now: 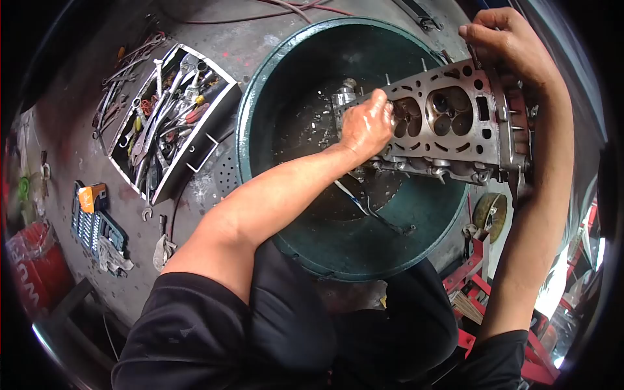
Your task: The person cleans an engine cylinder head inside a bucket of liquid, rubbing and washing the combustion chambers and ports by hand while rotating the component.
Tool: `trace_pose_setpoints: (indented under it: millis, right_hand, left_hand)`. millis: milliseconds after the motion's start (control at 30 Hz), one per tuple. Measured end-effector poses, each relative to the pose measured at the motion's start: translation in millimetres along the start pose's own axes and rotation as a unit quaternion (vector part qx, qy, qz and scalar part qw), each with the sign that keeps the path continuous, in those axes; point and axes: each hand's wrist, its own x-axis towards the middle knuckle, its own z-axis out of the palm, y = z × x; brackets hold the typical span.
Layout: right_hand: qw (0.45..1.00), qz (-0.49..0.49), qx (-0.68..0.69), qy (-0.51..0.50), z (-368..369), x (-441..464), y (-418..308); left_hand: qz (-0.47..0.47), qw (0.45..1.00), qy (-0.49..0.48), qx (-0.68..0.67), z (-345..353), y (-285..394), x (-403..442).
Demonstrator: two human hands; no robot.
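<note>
A metal engine cylinder head lies tilted across the right rim of a round green tub. Its flat face, with valves in round chambers, is turned up towards me. My left hand, wet and closed, presses on the left part of that face; whatever its fingers hold is hidden. At the upper right corner, my right hand curls its fingers at the edge of the cylinder head, with the fingertips partly hidden. Dark liquid covers the tub's bottom. A thin tube with a dark end leans inside.
Left of the tub stands a box full of wrenches and screwdrivers. More wrenches lie on the floor beyond it. A blue socket tray and a red bucket are further left. Red metal stands rise at lower right.
</note>
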Motion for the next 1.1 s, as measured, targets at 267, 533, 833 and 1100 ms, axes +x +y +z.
trace_pose_setpoints:
  millis: [267,533,833,1100]
  right_hand:
    - [0.997,0.072,0.006,-0.002,-6,-25,-42]
    - [0.998,-0.027,0.029,-0.045,-8,12,35]
    - [0.998,0.008,0.051,-0.038,-12,6,21]
    - [0.998,0.003,0.045,-0.034,-6,1,10]
  left_hand:
    - [0.165,0.947,-0.187,0.201,-52,4,-13]
    - [0.147,0.915,-0.323,0.19,-42,1,-25]
    - [-0.128,0.914,-0.214,0.321,-30,-150,86]
    - [-0.105,0.836,-0.391,0.37,39,-236,-16]
